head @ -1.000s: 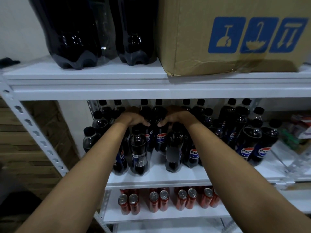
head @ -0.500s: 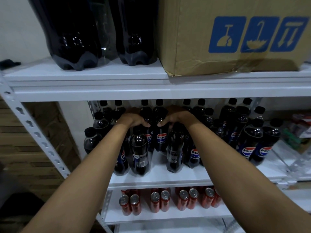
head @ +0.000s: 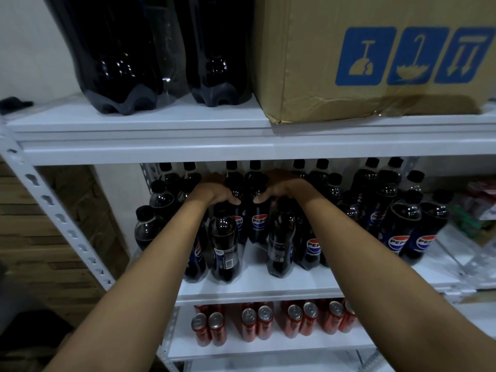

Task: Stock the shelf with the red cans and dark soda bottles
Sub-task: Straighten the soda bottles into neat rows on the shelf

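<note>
Reaching into the bottle row, both hands curled over the tops

Both forearms run up from the bottom edge to the middle shelf [head: 255,287]. Left hand [head: 212,190] sits w/ fingers curled down over the top of a dark soda bottle [head: 224,248] at the front; thumb tip shows, the other fingertips are hidden behind the bottle necks, so exact grip can't be read. Right hand [head: 281,186] is curled likewise over a neighbouring bottle [head: 281,242]; its cap is covered by the palm. Hands are close side by side but not touching, a Pepsi-labelled bottle [head: 259,221] visible btwn them.

More small bottles crowd the shelf to the rear & right; back rows are dark, only caps show. Red cans [head: 271,324] stand in pairs on the shelf below, some partly hidden by the shelf edge above and the right forearm.

Top shelf: two big dark bottles [head: 118,55], cut off at the frame top, beside a cardboard box [head: 308,63] also cut off. Far right, blurred packages, can't tell what.
</note>
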